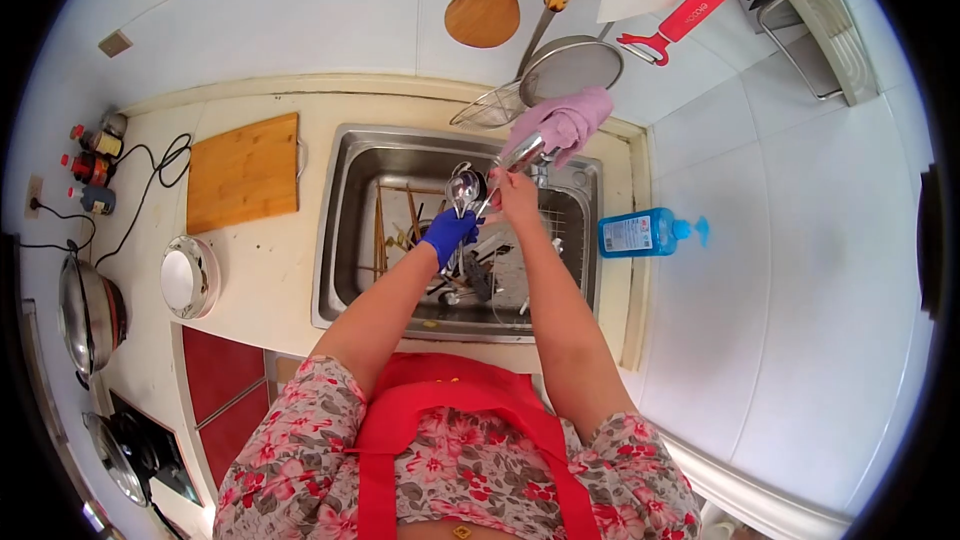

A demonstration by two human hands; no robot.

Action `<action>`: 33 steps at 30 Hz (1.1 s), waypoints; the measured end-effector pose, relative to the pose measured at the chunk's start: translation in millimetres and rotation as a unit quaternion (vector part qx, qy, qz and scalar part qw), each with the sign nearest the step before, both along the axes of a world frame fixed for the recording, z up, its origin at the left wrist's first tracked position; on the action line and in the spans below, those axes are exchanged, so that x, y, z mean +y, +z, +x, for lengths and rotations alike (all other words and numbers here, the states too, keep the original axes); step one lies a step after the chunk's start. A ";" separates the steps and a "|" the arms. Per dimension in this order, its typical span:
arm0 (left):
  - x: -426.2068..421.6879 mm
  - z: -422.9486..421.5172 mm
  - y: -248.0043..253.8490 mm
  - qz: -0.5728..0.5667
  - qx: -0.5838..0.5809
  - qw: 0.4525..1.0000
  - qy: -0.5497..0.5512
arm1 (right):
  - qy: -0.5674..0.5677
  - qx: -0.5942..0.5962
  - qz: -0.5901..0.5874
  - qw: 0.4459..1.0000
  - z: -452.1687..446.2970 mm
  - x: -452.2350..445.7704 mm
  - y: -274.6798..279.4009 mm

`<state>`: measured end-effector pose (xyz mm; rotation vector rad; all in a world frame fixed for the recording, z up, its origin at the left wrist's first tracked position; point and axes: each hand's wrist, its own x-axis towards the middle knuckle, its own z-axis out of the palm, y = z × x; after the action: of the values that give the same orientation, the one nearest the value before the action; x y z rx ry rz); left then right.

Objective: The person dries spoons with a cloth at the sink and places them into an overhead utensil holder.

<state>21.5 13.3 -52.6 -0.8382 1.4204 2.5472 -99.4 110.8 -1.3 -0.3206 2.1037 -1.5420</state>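
My left hand [452, 236], in a blue glove, is closed around a shiny metal ladle [463, 188] held upright over the sink [335, 230]. Other metal pieces may be bunched with it. My bare right hand [515, 198] is closed beside it, just below the chrome faucet [525, 152]. A thin metal strip runs between the two hands, and what the right fingers grip is partly hidden. Beneath them the basin contains chopsticks [379, 230], several utensils and a wire rack [550, 225]. A pink cloth [565, 123] hangs over the faucet.
A blue soap bottle [638, 233] lies right of the sink. Left on the counter are a cutting board [243, 172], stacked bowls [188, 277], sauce bottles [92, 169] and a pan [88, 315]. A strainer [571, 71], wooden spoon [484, 10] and red peeler [685, 18] hang behind.
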 end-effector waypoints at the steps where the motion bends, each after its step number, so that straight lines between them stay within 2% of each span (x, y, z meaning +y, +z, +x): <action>1: 2.8 -1.8 -0.2 0.036 0.008 0.999 0.006 | 0.013 0.026 0.045 0.999 -0.9 1.0 0.4; 4: 6.6 -9.0 4.3 0.041 0.028 0.999 0.018 | 0.016 0.087 0.005 0.996 -0.8 -1.4 -2.4; 7: 5.6 -15.8 12.0 0.066 0.026 0.997 0.026 | 0.034 0.102 0.049 0.993 0.4 -1.9 5.8; 10: 9.3 -20.3 14.5 0.105 0.019 0.993 0.049 | 0.026 0.099 0.042 0.994 2.0 -9.0 10.3; 12: 9.9 -23.4 -1.6 0.203 0.057 0.973 0.090 | 0.045 0.131 0.058 0.989 -3.0 -13.4 1.3; 13: 14.7 -29.1 13.0 0.226 0.057 0.962 0.145 | 0.066 0.163 0.075 0.982 3.0 -13.5 -1.3; 14: 4.5 -30.8 -0.7 0.203 0.030 0.973 0.101 | 0.068 0.154 0.077 0.983 11.4 -12.8 -4.1; 15: -0.5 -26.3 4.4 0.178 0.016 0.977 0.120 | -0.021 0.070 -0.033 0.997 22.0 -15.5 4.9; 16: -5.0 -22.7 10.5 0.153 0.003 0.978 0.139 | -0.110 -0.013 -0.140 0.984 28.8 -16.6 6.9; 18: -17.4 -16.0 13.8 0.125 -0.014 0.984 0.127 | -0.131 -0.021 -0.093 0.987 43.2 -6.5 -13.0; 20: -26.6 -7.7 7.0 0.051 -0.023 0.991 0.125 | -0.072 -0.046 0.026 0.996 67.8 4.2 -61.7; 21: -27.6 -0.7 5.1 0.036 -0.029 0.991 0.129 | 0.034 0.050 0.147 0.987 83.4 10.0 -95.5; 22: -28.1 7.0 1.7 0.034 -0.033 0.991 0.128 | 0.139 0.144 0.262 0.944 101.0 16.0 -129.3; 24: -31.2 16.7 -1.3 0.050 -0.062 0.989 0.125 | 0.403 0.154 0.374 0.821 121.8 20.6 -164.5; 26: -28.4 26.0 -8.1 0.052 -0.061 0.988 0.131 | 0.409 0.126 0.284 0.858 148.3 39.7 -219.2; 27: -28.0 28.1 -8.4 0.059 -0.058 0.989 0.127 | 0.405 0.126 0.283 0.860 152.2 37.7 -216.7; 29: -27.5 33.7 -14.7 0.047 -0.059 0.991 0.111 | 0.455 0.075 0.415 0.784 160.6 29.9 -202.3; 33: -26.7 44.9 -10.7 0.003 -0.078 0.995 0.066 | 0.413 0.075 0.448 0.789 163.5 25.4 -197.4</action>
<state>66.5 -13.4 -63.3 -1.1385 1.3533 2.5117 64.1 136.1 -198.7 -0.8522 2.0851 0.0324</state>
